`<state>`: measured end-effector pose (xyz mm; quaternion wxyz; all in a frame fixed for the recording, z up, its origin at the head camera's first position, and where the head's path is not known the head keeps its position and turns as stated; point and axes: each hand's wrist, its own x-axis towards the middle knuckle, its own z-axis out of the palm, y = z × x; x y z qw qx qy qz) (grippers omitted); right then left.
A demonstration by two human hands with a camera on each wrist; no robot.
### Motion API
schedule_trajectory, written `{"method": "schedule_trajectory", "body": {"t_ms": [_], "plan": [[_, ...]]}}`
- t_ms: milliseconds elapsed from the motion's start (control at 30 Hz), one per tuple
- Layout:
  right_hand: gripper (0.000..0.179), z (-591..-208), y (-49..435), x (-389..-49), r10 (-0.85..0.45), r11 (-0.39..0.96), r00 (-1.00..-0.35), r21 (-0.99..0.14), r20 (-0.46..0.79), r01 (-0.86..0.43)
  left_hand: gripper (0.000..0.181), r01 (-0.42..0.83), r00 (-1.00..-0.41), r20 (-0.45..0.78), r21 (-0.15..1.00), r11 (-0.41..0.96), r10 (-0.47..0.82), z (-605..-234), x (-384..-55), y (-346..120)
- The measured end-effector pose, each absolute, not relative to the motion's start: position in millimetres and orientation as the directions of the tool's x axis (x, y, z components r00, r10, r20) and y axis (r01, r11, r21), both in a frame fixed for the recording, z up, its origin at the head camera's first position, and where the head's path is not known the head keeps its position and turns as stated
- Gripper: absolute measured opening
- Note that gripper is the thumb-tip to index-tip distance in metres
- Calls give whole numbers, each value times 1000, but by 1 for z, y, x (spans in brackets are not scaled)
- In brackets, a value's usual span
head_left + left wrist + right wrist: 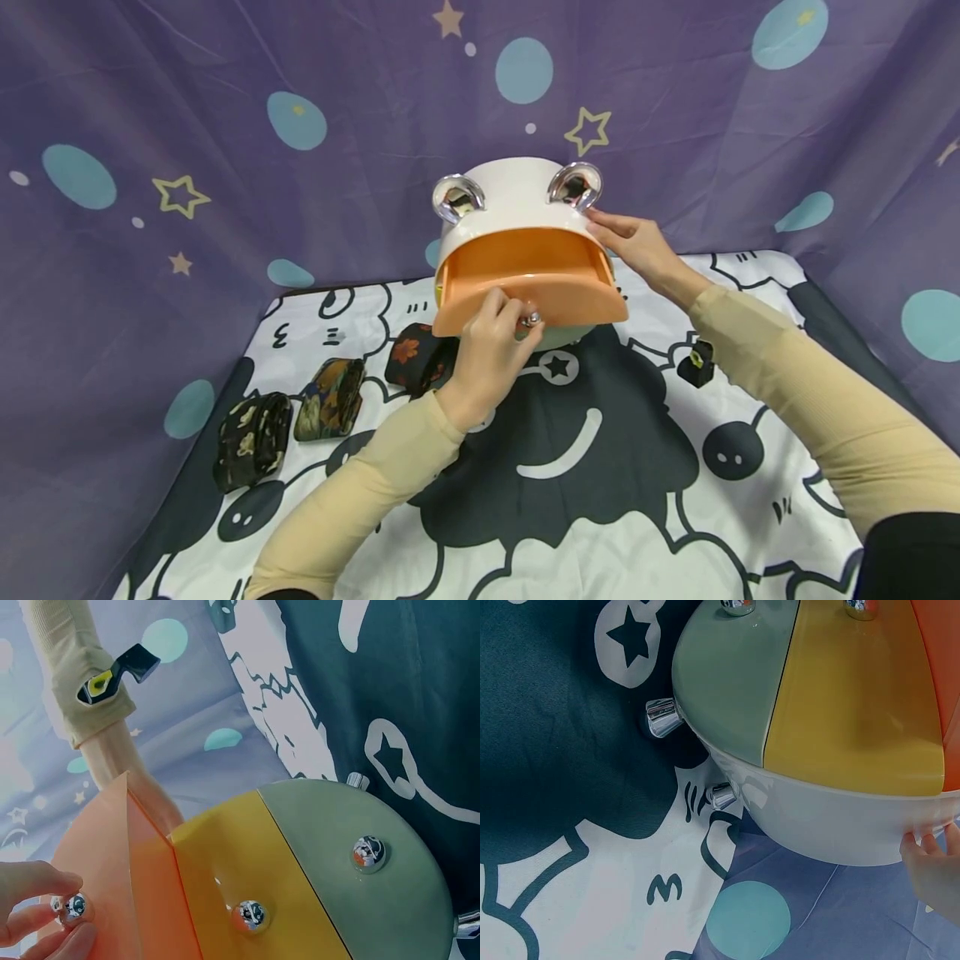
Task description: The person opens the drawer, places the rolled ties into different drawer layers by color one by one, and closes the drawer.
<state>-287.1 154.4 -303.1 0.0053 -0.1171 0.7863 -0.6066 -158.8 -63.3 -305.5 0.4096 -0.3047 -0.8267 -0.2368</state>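
A round white cabinet (517, 187) with two chrome ear-like loops on top stands at the back of the table. Its top orange drawer (577, 302) is pulled partway out, and the visible inside holds nothing. My left hand (487, 354) pinches the small chrome knob (75, 907) on that drawer's front. Beneath it, the yellow drawer (232, 862) and the green drawer (337, 832) are closed, each with its own knob. Against the cabinet's upper right side, below the chrome loop, rest the fingertips of my right hand (637, 247); its fingers are fairly straight.
Left of the cabinet lie three folded or rolled patterned fabric pieces: a black one with light shapes (253, 442), a multicoloured one (330, 400) and a dark one with orange flowers (412, 354). A purple curtain (375, 192) hangs close behind. A cartoon-printed cloth (622, 550) covers the table.
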Motion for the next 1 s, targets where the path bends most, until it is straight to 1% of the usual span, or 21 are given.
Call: {"method": "schedule_trajectory", "body": {"t_ms": [633,1000], "plan": [[60,-303,154,-287,-194,254,-974,-953,118,-166,11,717,-474,820,147,682,322,-306,-143,-65],[61,-302,154,-287,-195,249,-975,-956,107,-155,13,707,-459,826,115,698,329,-307,-136,-64]]}}
